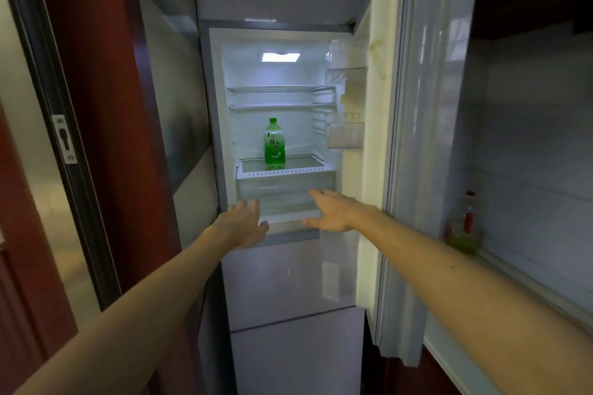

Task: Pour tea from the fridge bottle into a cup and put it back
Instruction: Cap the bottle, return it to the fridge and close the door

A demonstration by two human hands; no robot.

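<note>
Stretching forward from the near edge, two bare forearms point at an open fridge (213,125). The left hand (244,224) hovers before the lower left corner of the lit compartment, fingers straight and spread, its grip apart and holding nothing. The right hand (333,212) is just to its right and a little farther in, fingers also extended, grip apart and empty, in front of the clear drawer (282,186). Neither hand touches the tea bottle (275,144). To the right, on the counter (519,272), a blurred bottle with a red cap (466,224) stands against the tiled wall. The fridge door (378,144) is swung open to the right, with a clear door bin (346,135) on its inner side. Above the drawer lies a glass shelf (282,174), and the green tea bottle stands upright on it, capped, near the middle and well beyond both hands. Farther up are two bare wire-edged shelves (279,96) and the glowing lamp (280,57).
</note>
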